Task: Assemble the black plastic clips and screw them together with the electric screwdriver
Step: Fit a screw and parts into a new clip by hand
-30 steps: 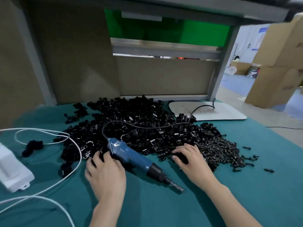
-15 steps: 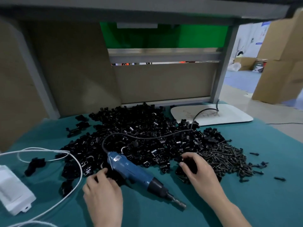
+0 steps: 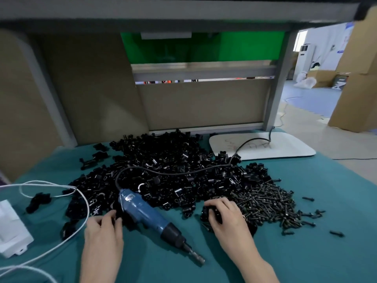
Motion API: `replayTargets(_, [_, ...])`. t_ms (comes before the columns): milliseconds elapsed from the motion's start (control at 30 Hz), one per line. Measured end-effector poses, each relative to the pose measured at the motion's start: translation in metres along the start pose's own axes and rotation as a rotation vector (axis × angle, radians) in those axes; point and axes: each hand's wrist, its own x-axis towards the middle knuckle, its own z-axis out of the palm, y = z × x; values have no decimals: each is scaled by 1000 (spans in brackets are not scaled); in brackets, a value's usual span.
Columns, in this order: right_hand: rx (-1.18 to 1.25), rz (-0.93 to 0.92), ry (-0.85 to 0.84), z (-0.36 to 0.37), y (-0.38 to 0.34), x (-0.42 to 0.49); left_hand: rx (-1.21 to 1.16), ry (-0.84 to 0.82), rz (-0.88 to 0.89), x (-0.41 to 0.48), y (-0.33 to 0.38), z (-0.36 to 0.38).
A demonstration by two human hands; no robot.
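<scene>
Gathering clip halves, seemingly the opening step. Left hand (image 3: 103, 227): fingertips in the black plastic clips (image 3: 167, 172) heaped ahead, grip not discernible. Right hand (image 3: 226, 217): fingers curled round one of them. Electric screwdriver (image 3: 146, 215): between hands, unheld. Next: mate halves, fetch screw.

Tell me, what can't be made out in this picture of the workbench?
Head view:
- Whether the right hand grips anything: its curled fingers cover the black clips beneath.
- What the left hand touches: its fingertips are tucked among clips beside the electric screwdriver.
- The screwdriver's label: too blurred to read.
- The white box: cut off by the left edge.
</scene>
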Motion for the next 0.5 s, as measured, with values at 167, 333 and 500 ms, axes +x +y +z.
replayTargets(167, [-63, -18, 7, 0, -2, 1, -302, 72, -118, -1, 4, -8])
replayTargets(333, [-181, 31, 65, 4, -3, 4, -456, 112, -82, -3, 13, -11])
replayTargets(500, [-239, 108, 74, 5, -8, 19, -652, 212, -215, 4, 8, -8])
